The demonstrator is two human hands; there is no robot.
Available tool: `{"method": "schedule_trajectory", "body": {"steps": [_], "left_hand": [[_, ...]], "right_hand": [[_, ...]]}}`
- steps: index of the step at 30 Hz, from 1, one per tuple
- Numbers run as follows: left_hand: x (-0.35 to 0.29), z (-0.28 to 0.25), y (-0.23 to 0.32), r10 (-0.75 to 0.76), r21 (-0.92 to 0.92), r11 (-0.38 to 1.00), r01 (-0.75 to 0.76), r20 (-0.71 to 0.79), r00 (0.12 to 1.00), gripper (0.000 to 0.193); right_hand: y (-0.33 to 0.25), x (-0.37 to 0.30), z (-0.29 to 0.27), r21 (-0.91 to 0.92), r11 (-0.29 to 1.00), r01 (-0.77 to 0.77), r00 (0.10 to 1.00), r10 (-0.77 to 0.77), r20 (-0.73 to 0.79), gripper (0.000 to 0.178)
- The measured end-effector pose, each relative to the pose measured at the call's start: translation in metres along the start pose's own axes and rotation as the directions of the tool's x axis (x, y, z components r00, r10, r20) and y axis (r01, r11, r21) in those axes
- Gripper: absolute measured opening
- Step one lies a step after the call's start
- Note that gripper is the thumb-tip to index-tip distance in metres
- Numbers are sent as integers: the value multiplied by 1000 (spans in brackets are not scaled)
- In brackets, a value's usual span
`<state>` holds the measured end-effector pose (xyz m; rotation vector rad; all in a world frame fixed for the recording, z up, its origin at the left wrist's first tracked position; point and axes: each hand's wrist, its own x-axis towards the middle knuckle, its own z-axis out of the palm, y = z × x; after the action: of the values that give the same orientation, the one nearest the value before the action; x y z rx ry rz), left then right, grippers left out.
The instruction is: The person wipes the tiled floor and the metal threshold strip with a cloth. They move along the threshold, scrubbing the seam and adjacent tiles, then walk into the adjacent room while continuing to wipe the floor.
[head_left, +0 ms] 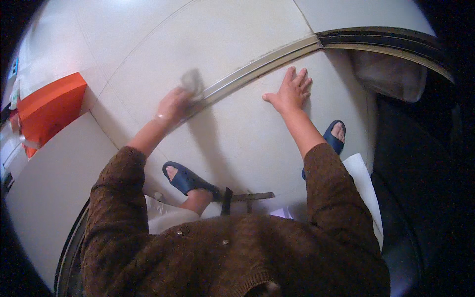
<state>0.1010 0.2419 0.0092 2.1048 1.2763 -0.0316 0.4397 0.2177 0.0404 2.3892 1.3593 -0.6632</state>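
My left hand (173,105) is closed on a small grey cloth (192,83), smeared by motion, over the lower left end of a metal sliding-door track (262,68). That track runs across the pale floor (237,119) up toward the right. On the near side of the track, my right hand (291,93) is open, its fingers spread and its palm turned down at the floor. Nothing is in it. Whether the cloth touches the metal is hard to make out through the blur.
Dark blue sandals (184,178) are on my feet, one at each side. An orange box (54,109) stands at the far left beside a pale panel (54,183). At the upper right, dark curved rails (381,39) continue the track above a translucent bin (391,74).
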Motion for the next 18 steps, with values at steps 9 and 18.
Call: {"method": "schedule_trajectory", "body": {"steps": [9, 18], "left_hand": [[239, 33, 165, 310, 111, 945, -309, 4, 951, 23], [126, 9, 93, 193, -64, 980, -187, 104, 976, 26]], "right_hand": [[1, 5, 9, 0, 1000, 24, 999, -24, -28, 116], [7, 5, -2, 42, 999, 2, 1000, -3, 24, 117]]}}
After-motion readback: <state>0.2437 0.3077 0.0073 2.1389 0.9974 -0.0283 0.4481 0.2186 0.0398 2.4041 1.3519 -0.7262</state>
